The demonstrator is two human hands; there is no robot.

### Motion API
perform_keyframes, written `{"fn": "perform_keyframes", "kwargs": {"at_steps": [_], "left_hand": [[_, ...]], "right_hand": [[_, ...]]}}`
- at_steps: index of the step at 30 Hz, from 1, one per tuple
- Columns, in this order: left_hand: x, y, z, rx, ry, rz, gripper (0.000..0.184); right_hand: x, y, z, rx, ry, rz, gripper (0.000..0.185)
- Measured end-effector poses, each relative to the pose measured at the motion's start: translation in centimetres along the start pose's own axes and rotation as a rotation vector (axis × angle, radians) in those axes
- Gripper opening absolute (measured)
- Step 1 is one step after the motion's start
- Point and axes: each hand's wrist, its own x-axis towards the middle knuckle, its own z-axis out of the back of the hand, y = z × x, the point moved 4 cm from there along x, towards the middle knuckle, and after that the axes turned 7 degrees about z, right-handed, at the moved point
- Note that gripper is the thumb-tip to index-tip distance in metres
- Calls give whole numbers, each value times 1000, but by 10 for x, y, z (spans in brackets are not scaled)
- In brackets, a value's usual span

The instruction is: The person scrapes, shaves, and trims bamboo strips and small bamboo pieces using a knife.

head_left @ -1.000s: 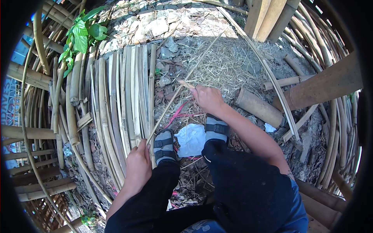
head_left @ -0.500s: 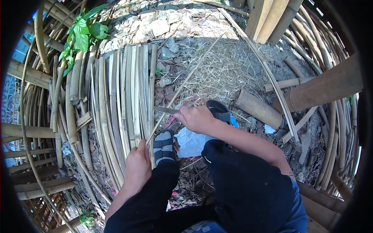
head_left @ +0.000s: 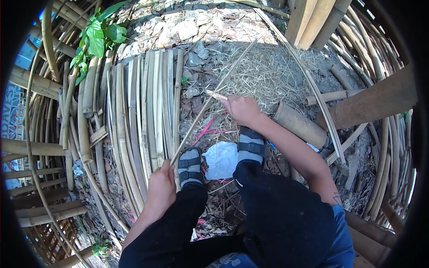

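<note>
My left hand (head_left: 161, 185) is closed around the near end of a thin bamboo strip (head_left: 195, 126), which slants up and away to the right. Farther along it, my right hand (head_left: 241, 110) grips a knife (head_left: 216, 94); its handle is hidden in my fingers. The blade lies against or across the strip, though I cannot tell how deep it bites. Left of the strip, a row of split bamboo slats (head_left: 147, 107) lies side by side on the ground. Between my sandalled feet is a pale crumpled sheet (head_left: 220, 160).
Pale shavings (head_left: 254, 80) cover the ground ahead. A cut bamboo tube (head_left: 300, 124) and a long split strip (head_left: 313, 85) lie to the right. Thick bamboo posts (head_left: 375, 100) and stacked poles stand at the sides. A leafy plant (head_left: 95, 42) grows at upper left, and pink string (head_left: 208, 128) lies ahead.
My right hand with the knife has moved forward and right along the bamboo strip, away from my left hand. My right foot has shifted. The left hand keeps its hold.
</note>
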Motion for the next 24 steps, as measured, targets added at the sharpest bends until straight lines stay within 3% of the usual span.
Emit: {"fn": "perform_keyframes", "kwargs": {"at_steps": [2, 3, 4, 6, 10, 12, 15, 19, 20, 23, 24], "left_hand": [[3, 2, 0, 21, -28, -15, 14], [-1, 4, 0, 21, -17, -20, 14], [2, 2, -2, 21, -1, -16, 14], [-1, 1, -5, 28, 29, 3, 14], [-6, 1, 1, 21, 9, 5, 12], [4, -1, -3, 12, 41, -27, 11], [-1, 5, -1, -1, 15, 0, 12], [-4, 8, 1, 9, 20, 43, 14], [-6, 9, 0, 13, 18, 64, 14], [-7, 11, -4, 3, 27, 58, 16], [1, 8, -4, 24, 0, 26, 16]], "right_hand": [[-6, 21, -8, 214, -106, -99, 57], [-6, 38, 4, 161, 29, -129, 56], [-6, 49, 10, 143, 22, -119, 56], [-24, 84, 1, 196, 168, 134, 56], [-7, 28, -13, 7, 102, 117, 58], [6, 2, -2, 102, 58, -135, 60], [5, 27, 3, 201, 184, -165, 62], [-33, 83, -6, 82, 239, 318, 63], [-25, 69, -6, 84, 239, 323, 63], [13, -11, -7, 90, 117, -58, 65], [12, 0, -21, 166, 163, -132, 66]]}}
